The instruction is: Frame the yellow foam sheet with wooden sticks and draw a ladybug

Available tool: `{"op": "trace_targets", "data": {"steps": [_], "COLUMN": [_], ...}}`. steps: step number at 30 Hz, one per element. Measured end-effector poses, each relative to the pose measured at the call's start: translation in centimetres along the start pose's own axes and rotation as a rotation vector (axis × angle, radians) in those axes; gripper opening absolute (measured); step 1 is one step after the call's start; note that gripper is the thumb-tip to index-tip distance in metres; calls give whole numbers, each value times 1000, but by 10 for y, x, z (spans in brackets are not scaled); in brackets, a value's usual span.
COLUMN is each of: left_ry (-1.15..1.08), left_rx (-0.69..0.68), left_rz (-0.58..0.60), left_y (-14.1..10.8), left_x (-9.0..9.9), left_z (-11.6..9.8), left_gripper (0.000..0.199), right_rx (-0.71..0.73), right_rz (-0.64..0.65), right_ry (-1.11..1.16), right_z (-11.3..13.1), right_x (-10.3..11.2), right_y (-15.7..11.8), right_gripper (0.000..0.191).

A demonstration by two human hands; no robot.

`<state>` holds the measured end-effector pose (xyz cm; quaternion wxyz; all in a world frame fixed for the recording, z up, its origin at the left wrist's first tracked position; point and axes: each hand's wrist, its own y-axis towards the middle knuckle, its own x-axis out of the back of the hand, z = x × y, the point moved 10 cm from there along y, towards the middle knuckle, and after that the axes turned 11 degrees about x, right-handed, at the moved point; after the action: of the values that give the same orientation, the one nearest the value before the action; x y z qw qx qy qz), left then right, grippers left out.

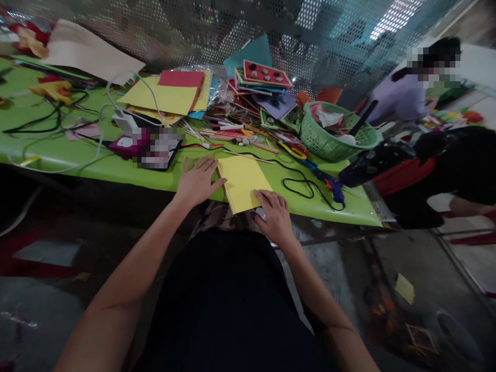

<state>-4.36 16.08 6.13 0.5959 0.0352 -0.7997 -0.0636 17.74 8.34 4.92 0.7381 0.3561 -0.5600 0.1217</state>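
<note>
A yellow sheet [245, 182] lies at the front edge of the green table, its near corner jutting past the edge. A pale strip runs along its left side. My left hand [198, 181] rests at that side, fingers spread, the thumb reaching to the strip. At the lower right corner is my right hand [274, 211], its fingers bent over the sheet's edge and the thumb lower down, at the underside. Behind the sheet lie a thin stick [250, 156] and a black cord [296, 181].
A phone [159, 150] and magenta device sit left. Paper stacks [166, 95], pens and decorated frames [267, 74] pile up behind. To the right are a green basket [333, 139], scissors and a blue glue gun [336, 191]. Other people are at the right.
</note>
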Motion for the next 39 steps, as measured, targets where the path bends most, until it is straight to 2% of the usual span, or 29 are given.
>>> {"op": "trace_targets", "data": {"steps": [9, 13, 16, 22, 25, 28, 33, 36, 39], "left_ry": [-14, -33, -56, -73, -63, -60, -54, -52, -50], "left_rx": [11, 19, 24, -17, -26, -30, -60, -74, -73], "left_rz": [-21, -106, -163, -145, -155, -160, -168, -191, -217], "left_y": [-2, -8, -17, -32, -36, -40, -50, -58, -68], "left_x": [3, 10, 16, 19, 20, 19, 17, 19, 21], "left_z": [-1, 4, 11, 21, 21, 17, 9, 8, 9], "left_gripper": [60, 51, 47, 40, 40, 42, 43, 42, 42], "right_rx": [26, 58, 75, 29, -10, -16, -47, -85, -91], "right_rz": [-43, -56, -1, 220, 258, 257, 168, 131, 123], "right_ry": [-10, 9, 27, -32, -97, -107, -48, -19, -16], "right_z": [-5, -8, -10, -33, -44, -42, -27, -25, -26], "right_x": [4, 8, 10, 4, 5, 8, 16, 17, 16], "right_y": [1, 1, 2, 17, 21, 16, -4, -13, -15], "right_gripper": [55, 50, 50, 71, 83, 90, 79, 66, 61]}}
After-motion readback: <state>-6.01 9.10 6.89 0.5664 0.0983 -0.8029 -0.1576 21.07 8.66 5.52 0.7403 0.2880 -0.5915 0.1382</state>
